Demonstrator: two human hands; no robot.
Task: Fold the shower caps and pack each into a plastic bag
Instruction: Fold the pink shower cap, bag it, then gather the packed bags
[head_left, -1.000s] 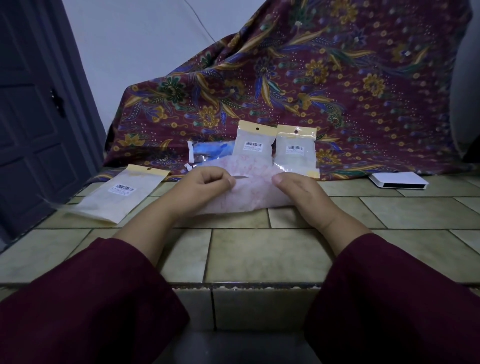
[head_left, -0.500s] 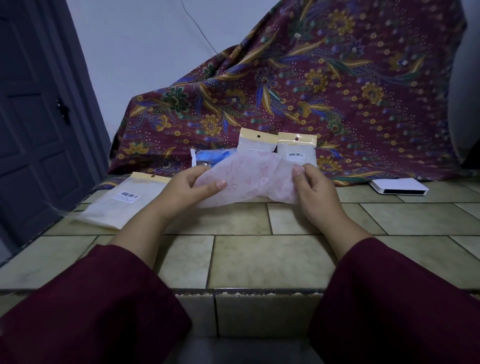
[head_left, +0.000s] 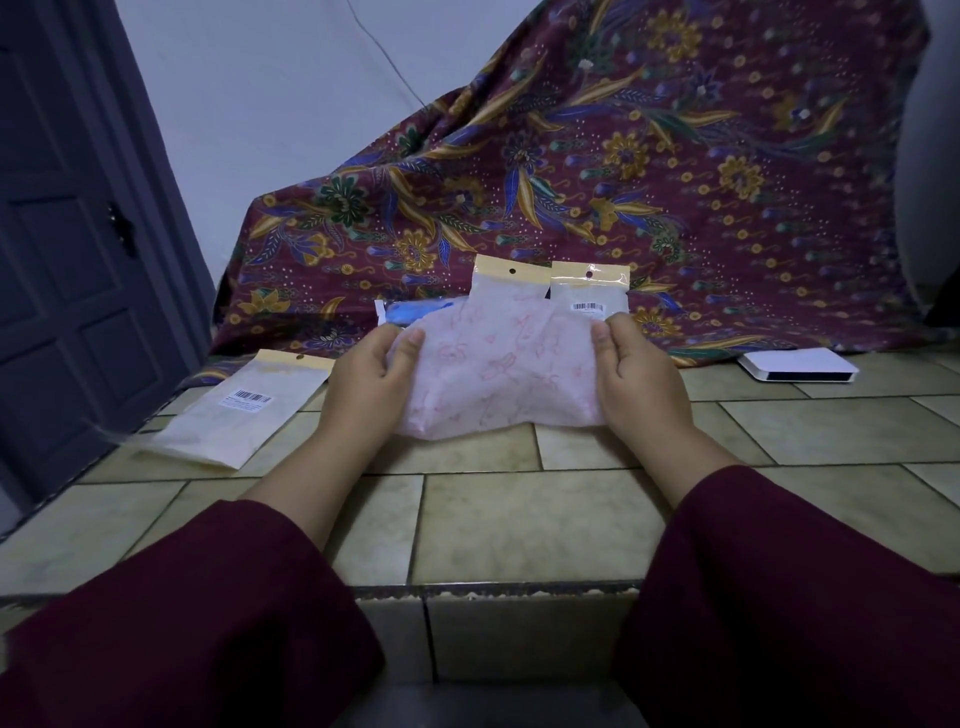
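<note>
A: Head view, the only one. What's in hand?

B: A pink-patterned shower cap (head_left: 498, 371), lifted just off the tiled ledge (head_left: 519, 519) and stretched between both hands near the centre of the view. The left hand (head_left: 366, 387) pinches its left edge, thumb on top and fingers curled behind. The right hand (head_left: 641, 379) grips the right edge the same way.

A: Which step, would you say?

B: I'd judge it's mid-fold: the cap looks flattened into a rough band, not yet small enough for a bag. The next move probably calls for bringing one side over the other, pressing out the air, then reaching for a bag.

A: Where are the bags?

B: One plastic bag (head_left: 236, 415) lies flat at nine o'clock from the cap, well apart from the left hand. Two more lean upright at twelve o'clock against the flowered cloth (head_left: 675, 182): the first bag (head_left: 511, 278) partly behind the cap, the second bag (head_left: 589, 291) just beside it toward one o'clock. A blue packet (head_left: 415, 312) peeks out at eleven o'clock.

A: Any writing?

B: Barcode stickers on the flat bag and the second upright one, but the print is too small to read. Each has a yellow header with a hang hole. No brand legible.

A: Anything else?

B: A white box (head_left: 797, 366) at three o'clock, and a dark door (head_left: 67, 260) far left
</note>
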